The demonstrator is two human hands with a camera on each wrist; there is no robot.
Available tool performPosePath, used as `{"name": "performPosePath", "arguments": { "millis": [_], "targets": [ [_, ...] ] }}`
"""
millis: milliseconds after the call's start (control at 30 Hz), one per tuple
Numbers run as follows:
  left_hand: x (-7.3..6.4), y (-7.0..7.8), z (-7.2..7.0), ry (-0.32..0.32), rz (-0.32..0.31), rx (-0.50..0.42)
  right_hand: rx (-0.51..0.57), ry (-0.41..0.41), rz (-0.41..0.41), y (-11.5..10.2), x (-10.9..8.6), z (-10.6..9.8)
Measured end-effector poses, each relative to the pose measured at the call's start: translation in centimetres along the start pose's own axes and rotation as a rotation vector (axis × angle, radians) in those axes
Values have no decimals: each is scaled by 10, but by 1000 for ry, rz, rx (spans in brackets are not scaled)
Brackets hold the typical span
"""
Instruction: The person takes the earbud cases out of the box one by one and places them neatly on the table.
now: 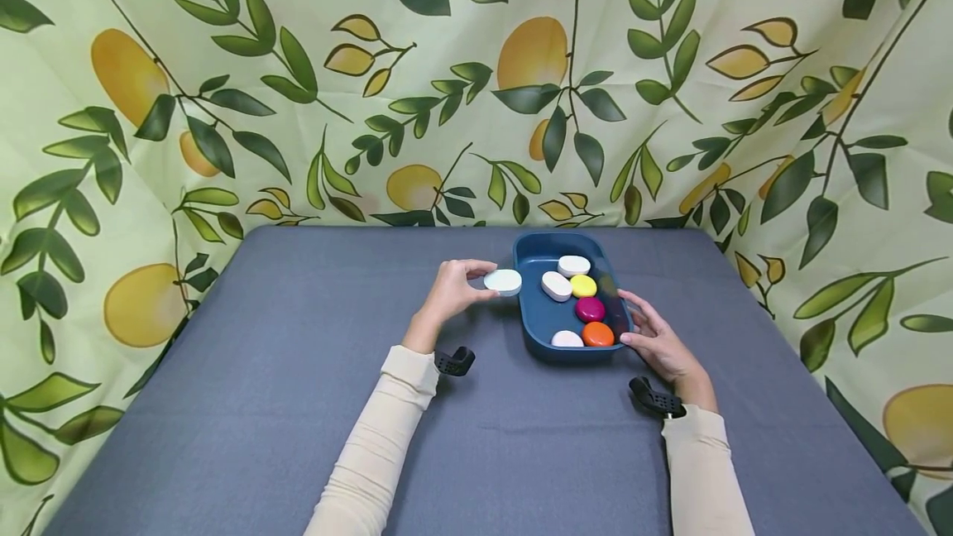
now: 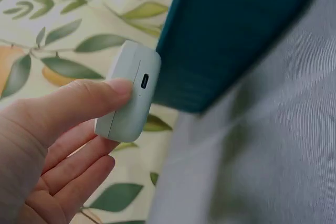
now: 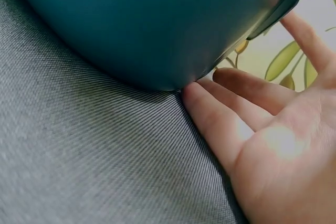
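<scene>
A pale mint earbud charging case (image 1: pixel 502 282) with a charging port on its side is pinched between the thumb and fingers of my left hand (image 1: pixel 460 286). It is just outside the left rim of a blue box (image 1: pixel 538 333); in the left wrist view the case (image 2: pixel 128 93) overlaps the box's edge. My right hand (image 1: pixel 663 346) is at the box's right side. Its fingers are spread and fairly straight, with fingertips against the wall and low edge of the box (image 3: pixel 142 30) in the right wrist view.
Inside the box lie several rounded pieces: white ones (image 1: pixel 573 265), a yellow one (image 1: pixel 583 286), a magenta one (image 1: pixel 590 309) and an orange one (image 1: pixel 598 334). The box stands on a grey cloth-covered table (image 1: pixel 298 404). Leaf-patterned fabric (image 1: pixel 447 106) hangs behind and at both sides.
</scene>
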State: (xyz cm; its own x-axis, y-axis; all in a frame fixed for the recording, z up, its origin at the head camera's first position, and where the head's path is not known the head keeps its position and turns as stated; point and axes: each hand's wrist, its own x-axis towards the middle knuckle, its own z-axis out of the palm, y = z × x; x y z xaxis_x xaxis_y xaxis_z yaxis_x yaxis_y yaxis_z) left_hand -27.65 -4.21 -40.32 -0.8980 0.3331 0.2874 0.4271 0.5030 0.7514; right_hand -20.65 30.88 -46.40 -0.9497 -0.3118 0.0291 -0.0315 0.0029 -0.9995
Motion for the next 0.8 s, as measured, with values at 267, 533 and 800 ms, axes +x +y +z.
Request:
{"name": "performPosePath", "arguments": {
  "millis": [267,533,800],
  "targets": [
    [4,-24,-5,30,-43,1,29,-15,45,-1,-1,1],
    [10,-51,4,62,-115,48,29,-14,54,2,-1,-1],
    [14,-59,9,57,-157,80,42,-22,29,4,0,-3]
  ]
}}
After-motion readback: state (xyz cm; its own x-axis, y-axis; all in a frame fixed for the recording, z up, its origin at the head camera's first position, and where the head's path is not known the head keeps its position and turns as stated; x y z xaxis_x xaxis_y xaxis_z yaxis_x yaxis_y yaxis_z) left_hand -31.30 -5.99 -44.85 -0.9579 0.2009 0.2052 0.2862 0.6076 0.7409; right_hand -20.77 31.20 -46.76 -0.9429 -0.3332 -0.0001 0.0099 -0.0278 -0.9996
